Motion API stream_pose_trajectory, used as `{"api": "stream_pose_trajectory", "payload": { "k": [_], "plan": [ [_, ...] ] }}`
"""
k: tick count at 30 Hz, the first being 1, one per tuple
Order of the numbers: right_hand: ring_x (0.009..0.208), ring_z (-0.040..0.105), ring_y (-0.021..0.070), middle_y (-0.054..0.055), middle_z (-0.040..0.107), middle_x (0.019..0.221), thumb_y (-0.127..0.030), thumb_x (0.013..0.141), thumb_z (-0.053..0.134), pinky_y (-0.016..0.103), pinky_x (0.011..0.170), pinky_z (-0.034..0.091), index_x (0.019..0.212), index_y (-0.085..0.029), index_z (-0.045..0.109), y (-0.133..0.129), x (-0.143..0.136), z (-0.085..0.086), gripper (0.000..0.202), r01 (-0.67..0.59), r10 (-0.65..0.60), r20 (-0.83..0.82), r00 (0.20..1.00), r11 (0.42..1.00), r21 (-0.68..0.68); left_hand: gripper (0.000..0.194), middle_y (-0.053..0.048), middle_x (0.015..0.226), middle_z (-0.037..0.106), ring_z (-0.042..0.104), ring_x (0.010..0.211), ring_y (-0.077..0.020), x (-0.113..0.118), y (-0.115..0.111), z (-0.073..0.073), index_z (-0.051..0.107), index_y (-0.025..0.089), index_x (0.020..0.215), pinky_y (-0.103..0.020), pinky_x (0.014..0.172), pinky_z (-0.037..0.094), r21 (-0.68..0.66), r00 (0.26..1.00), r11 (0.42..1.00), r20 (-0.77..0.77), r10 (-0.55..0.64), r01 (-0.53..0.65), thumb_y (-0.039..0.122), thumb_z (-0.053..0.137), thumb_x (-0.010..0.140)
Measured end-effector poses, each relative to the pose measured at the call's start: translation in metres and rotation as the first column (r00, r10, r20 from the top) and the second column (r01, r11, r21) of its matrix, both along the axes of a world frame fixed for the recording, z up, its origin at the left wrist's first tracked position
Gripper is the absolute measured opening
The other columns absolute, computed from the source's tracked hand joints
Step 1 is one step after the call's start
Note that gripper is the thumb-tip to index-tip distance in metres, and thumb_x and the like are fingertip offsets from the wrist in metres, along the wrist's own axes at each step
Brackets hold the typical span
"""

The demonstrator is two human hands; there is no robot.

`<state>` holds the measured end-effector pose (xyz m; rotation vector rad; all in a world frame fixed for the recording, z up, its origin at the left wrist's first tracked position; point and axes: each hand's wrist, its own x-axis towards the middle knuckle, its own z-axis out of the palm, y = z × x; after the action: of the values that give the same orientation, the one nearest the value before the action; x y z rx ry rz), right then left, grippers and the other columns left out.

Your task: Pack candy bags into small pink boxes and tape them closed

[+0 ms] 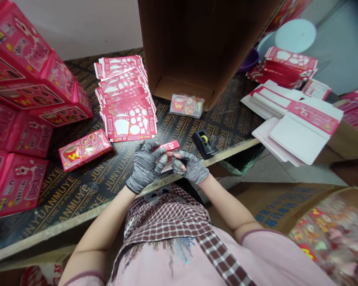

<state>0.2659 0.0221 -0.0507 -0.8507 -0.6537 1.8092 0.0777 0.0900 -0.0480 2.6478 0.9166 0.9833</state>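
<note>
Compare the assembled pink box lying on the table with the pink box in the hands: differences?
The box on the table lies free, window face up, untouched; the held box is gripped by the left hand and right hand. The first shows whole; the second is mostly hidden behind gloved fingers. Both share the pink printing.

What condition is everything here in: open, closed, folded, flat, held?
Left hand: gloved, gripping the small pink box.
Right hand: gloved, gripping the same box.
Small pink box: held over the table edge.
Finished pink box: closed, lying flat.
Flat carton blanks: unfolded, stacked.
Brown carton: open, on its side.
Tape dispenser: standing untouched.
</note>
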Motion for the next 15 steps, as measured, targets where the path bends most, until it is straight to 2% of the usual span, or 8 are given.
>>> {"api": "stream_pose_trajectory", "payload": {
  "k": [3, 5, 8, 10, 11, 12, 13, 15],
  "plan": [
    [0.037, 0.036, 0.0060, -0.004, 0.056, 0.046, -0.048, 0.085, 0.072, 0.020, 0.041, 0.026, 0.078, -0.015, 0.070, 0.002, 0.007, -0.003, 0.034, 0.035, -0.055, 0.338, 0.940, 0.997, 0.064, 0.017, -0.005, 0.097, 0.074, 0.068, 0.095, -0.0228, 0.013, 0.000, 0.004, 0.076, 0.023, 0.092, -0.051, 0.110, 0.045, 0.036, 0.998, 0.997, 0.019, 0.060, -0.061, 0.034, 0.063, 0.094],
    [0.036, 0.039, 0.0047, -0.003, 0.058, 0.046, -0.053, 0.085, 0.076, 0.018, 0.041, 0.026, 0.072, -0.015, 0.069, -0.002, 0.010, -0.012, 0.041, -0.075, 0.056, 0.471, 0.880, 0.997, 0.022, 0.011, -0.005, 0.091, 0.074, 0.069, 0.089, -0.0226, 0.019, 0.003, 0.005, 0.074, 0.022, 0.087, -0.045, 0.097, 0.052, 0.045, 0.996, 0.995, 0.021, 0.084, -0.085, 0.030, 0.067, 0.091],
    [0.039, 0.049, 0.0082, 0.002, 0.067, 0.055, -0.068, 0.081, 0.073, 0.018, 0.040, 0.033, 0.084, -0.014, 0.073, -0.017, -0.001, -0.042, 0.054, -0.343, 0.361, 0.405, 0.840, 0.932, -0.119, 0.005, -0.004, 0.087, 0.073, 0.068, 0.080, -0.0201, 0.012, 0.010, 0.007, 0.072, 0.021, 0.088, -0.035, 0.078, 0.054, -0.050, 0.981, 0.994, 0.167, 0.101, -0.094, 0.026, 0.072, 0.087],
    [0.055, 0.066, 0.0156, 0.009, 0.077, 0.077, -0.076, 0.079, 0.069, 0.023, 0.049, 0.047, 0.104, -0.013, 0.072, -0.029, -0.014, -0.067, 0.068, -0.432, 0.451, 0.231, 0.862, 0.892, -0.132, 0.015, -0.002, 0.089, 0.072, 0.068, 0.079, -0.0175, -0.002, 0.015, 0.008, 0.071, 0.023, 0.099, -0.031, 0.076, 0.054, -0.192, 0.919, 0.978, 0.367, 0.146, -0.079, 0.029, 0.077, 0.086],
    [0.071, 0.073, 0.0200, 0.012, 0.078, 0.092, -0.078, 0.080, 0.067, 0.029, 0.059, 0.055, 0.111, -0.014, 0.070, -0.033, -0.019, -0.079, 0.071, -0.434, 0.445, 0.113, 0.888, 0.894, -0.115, 0.027, 0.000, 0.090, 0.071, 0.068, 0.080, -0.0163, -0.011, 0.018, 0.009, 0.069, 0.025, 0.110, -0.030, 0.077, 0.055, -0.279, 0.868, 0.959, 0.462, 0.182, -0.052, 0.033, 0.080, 0.085],
    [0.088, 0.075, 0.0235, 0.013, 0.078, 0.104, -0.079, 0.081, 0.065, 0.035, 0.072, 0.060, 0.115, -0.016, 0.068, -0.033, -0.023, -0.088, 0.072, -0.386, 0.387, -0.003, 0.922, 0.918, -0.093, 0.043, 0.001, 0.091, 0.070, 0.068, 0.081, -0.0154, -0.020, 0.020, 0.008, 0.065, 0.029, 0.122, -0.029, 0.079, 0.056, -0.365, 0.814, 0.931, 0.537, 0.221, -0.011, 0.036, 0.082, 0.083],
    [0.101, 0.074, 0.0257, 0.013, 0.076, 0.112, -0.078, 0.084, 0.062, 0.040, 0.084, 0.060, 0.117, -0.017, 0.067, -0.029, -0.024, -0.094, 0.069, -0.286, 0.278, -0.099, 0.956, 0.955, -0.081, 0.061, 0.003, 0.091, 0.069, 0.068, 0.081, -0.0147, -0.030, 0.021, 0.006, 0.057, 0.032, 0.135, -0.029, 0.080, 0.057, -0.441, 0.768, 0.897, 0.588, 0.254, 0.041, 0.039, 0.085, 0.081],
    [0.116, 0.069, 0.0268, 0.010, 0.075, 0.118, -0.079, 0.087, 0.056, 0.045, 0.099, 0.056, 0.112, -0.022, 0.068, -0.010, -0.019, -0.094, 0.063, 0.020, -0.036, -0.185, 0.982, 0.996, -0.089, 0.089, 0.004, 0.092, 0.068, 0.068, 0.080, -0.0145, -0.047, 0.020, -0.002, 0.041, 0.036, 0.150, -0.030, 0.080, 0.059, -0.549, 0.728, 0.825, 0.620, 0.293, 0.135, 0.044, 0.089, 0.075]
  ]
}}
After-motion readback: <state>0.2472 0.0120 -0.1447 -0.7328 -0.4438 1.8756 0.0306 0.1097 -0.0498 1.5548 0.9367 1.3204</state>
